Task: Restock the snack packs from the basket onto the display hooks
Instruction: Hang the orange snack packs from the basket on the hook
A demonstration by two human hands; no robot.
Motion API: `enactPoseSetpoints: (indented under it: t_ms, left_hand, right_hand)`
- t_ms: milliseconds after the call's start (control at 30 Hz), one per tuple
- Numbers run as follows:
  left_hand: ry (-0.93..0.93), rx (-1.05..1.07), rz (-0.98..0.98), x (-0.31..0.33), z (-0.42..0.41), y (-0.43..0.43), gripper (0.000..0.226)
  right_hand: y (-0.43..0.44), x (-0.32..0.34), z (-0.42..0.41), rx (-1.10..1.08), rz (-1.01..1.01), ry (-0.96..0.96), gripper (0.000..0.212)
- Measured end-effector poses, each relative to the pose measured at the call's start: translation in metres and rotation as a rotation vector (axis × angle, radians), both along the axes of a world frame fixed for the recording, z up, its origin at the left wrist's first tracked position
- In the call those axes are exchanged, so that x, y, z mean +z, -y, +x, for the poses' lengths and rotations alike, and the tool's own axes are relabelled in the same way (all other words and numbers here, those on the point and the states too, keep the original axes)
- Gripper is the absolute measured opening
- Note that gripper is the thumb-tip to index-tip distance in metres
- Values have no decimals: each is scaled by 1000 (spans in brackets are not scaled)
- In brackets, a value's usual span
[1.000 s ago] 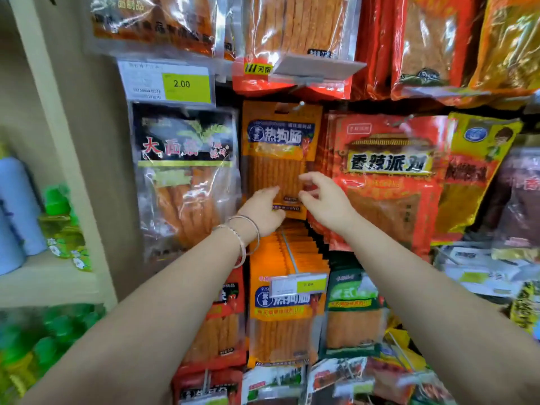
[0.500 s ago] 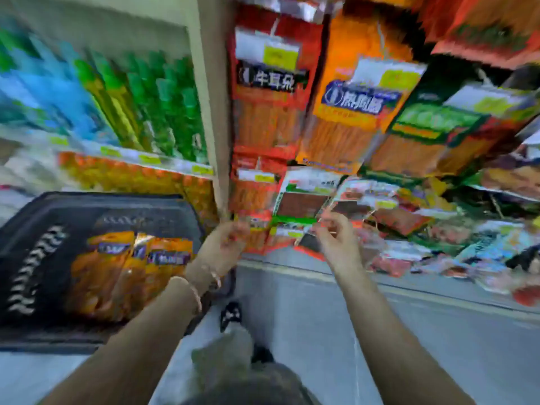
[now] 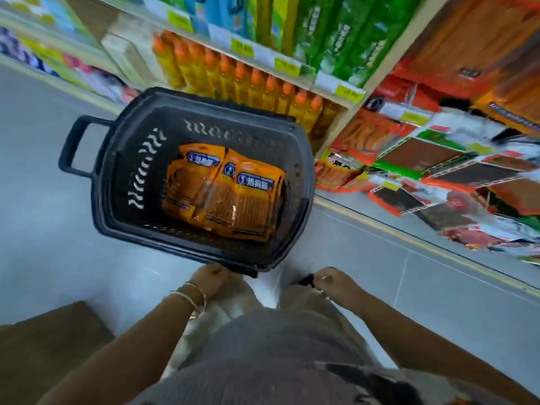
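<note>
A black plastic basket [image 3: 117, 182] stands on the grey floor below me. Several orange snack packs [image 3: 225, 191] with blue labels lie inside it, overlapping. My left hand [image 3: 211, 280], with bracelets at the wrist, hangs just short of the basket's near rim, fingers loosely curled and holding nothing. A little to the right of the basket's near corner, my right hand [image 3: 333, 283] is lowered over my leg, also loosely curled with nothing in it. The display hooks with hanging snack packs [image 3: 432, 171] fill the right side, blurred.
The basket's handle [image 3: 73, 147] sticks out to the left. Behind the basket runs a low shelf of orange-capped bottles [image 3: 248, 80] with green packs above. A brown box [image 3: 49, 340] sits at lower left. My legs and a black shoe [image 3: 306, 280] lie between my hands.
My view has swung from the hanging packs down to the basket on the floor. Both hands have left the hooks and dropped toward the basket's near rim, holding nothing.
</note>
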State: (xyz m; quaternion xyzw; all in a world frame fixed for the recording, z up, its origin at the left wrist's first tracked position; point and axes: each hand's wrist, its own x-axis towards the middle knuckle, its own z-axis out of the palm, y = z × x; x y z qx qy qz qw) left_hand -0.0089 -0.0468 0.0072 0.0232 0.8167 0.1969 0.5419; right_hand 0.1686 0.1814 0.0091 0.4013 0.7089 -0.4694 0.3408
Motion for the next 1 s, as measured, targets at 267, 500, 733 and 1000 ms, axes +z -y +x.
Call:
enactPoseSetpoints:
  t_ms: [267, 500, 733, 1000]
  left_hand:
    - [113, 231, 107, -7, -121, 27, 16]
    - [139, 392, 131, -55, -191, 17, 18]
    - [96, 365, 106, -129, -221, -8, 22]
    - [120, 450, 118, -167, -207, -13, 12]
  right_hand:
    - [36, 2, -160, -210, -90, -216, 10]
    - [34, -92, -241, -340, -79, -76, 9]
    - [8, -190, -244, -518, 45, 49, 19]
    - [8, -253, -236, -795, -34, 163, 72]
